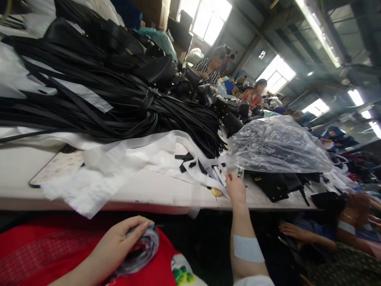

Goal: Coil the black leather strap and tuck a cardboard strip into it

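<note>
Low over the red cloth (38, 250), my left hand (123, 238) is wrapped round a roll of clear, greyish strip (145, 248), its thumb on the roll's upper edge. My right hand (235, 188) reaches out to the table (166, 184), its fingers pinched together among white strips (220, 174). What those fingertips hold, if anything, is too small to make out. Just left of them lies a small yellow round thing (216, 192). Short black pieces (188, 162) rest on the white strips nearby.
A heap of long black straps (125, 99) and black bags (157, 69) covers the back left. A clear plastic bag (276, 145) lies over black pieces at right. A phone-like flat object (58, 169) is partly under white sheeting (110, 167). A co-worker's hand (297, 231) is at lower right.
</note>
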### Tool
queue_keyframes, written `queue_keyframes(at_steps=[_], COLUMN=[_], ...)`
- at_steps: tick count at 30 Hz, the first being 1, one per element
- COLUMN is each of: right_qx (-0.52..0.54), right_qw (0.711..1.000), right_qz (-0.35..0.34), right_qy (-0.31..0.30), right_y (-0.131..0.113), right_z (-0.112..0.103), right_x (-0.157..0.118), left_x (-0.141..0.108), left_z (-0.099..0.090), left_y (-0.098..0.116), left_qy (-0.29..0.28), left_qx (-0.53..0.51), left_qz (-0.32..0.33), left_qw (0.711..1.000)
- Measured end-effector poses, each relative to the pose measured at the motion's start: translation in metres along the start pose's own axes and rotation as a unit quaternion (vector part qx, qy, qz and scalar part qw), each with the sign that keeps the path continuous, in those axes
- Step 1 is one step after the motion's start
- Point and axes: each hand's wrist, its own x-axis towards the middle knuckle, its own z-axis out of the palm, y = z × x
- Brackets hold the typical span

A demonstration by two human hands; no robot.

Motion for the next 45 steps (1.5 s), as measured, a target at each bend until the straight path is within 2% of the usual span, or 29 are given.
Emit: queue_keyframes(at_steps=[2,5,8,11,14,17,21,29,39,45], right_qx=[0.067,0.156,0.15,0.105,0.078,0.107,0.16,0.199,0.241,0.246], right_qw=[0.994,0.953,0.91,0.898,0.906,0.908,0.906,0.9,0.891,0.895], right_qz=[-0.086,-0.257,-0.369,-0.415,-0.415,-0.405,-0.389,-0.385,-0.358,-0.35], right_qy=[-0.004,0.048,0.114,0.103,0.032,-0.018,-0.042,-0.052,-0.14,-0.126], right_y=[-0.02,-0.059,-0.098,-0.122,-0.128,-0.12,-0.111,-0.111,-0.121,-0.123], right_z=[-0.01,-0.011,0.014,0.058,0.095,0.109,0.108,0.112,0.1,0.099], right_x=[-0.028,-0.06,-0.073,-0.075,-0.075,-0.073,-0.067,-0.062,-0.048,-0.055], left_x=[-0.005,-0.01,-0.013,-0.017,-0.019,-0.02,-0.016,-0.007,-0.004,-0.003], left_z=[-0.003,-0.004,-0.003,-0.003,-0.004,-0.006,-0.007,-0.004,-0.005,-0.003], left_y=[0.006,0.014,0.014,0.013,0.011,0.011,0.011,0.014,0.015,0.009], left_qy=[-0.013,-0.022,-0.017,-0.008,-0.007,-0.002,-0.003,-0.018,-0.013,-0.013], left_qx=[-0.012,-0.062,-0.1,-0.119,-0.128,-0.122,-0.133,-0.15,-0.141,-0.143], left_qz=[-0.011,-0.036,-0.057,-0.06,-0.06,-0.058,-0.051,-0.064,-0.071,-0.067], left_qw=[1.0,0.997,0.993,0.991,0.99,0.991,0.99,0.986,0.987,0.987])
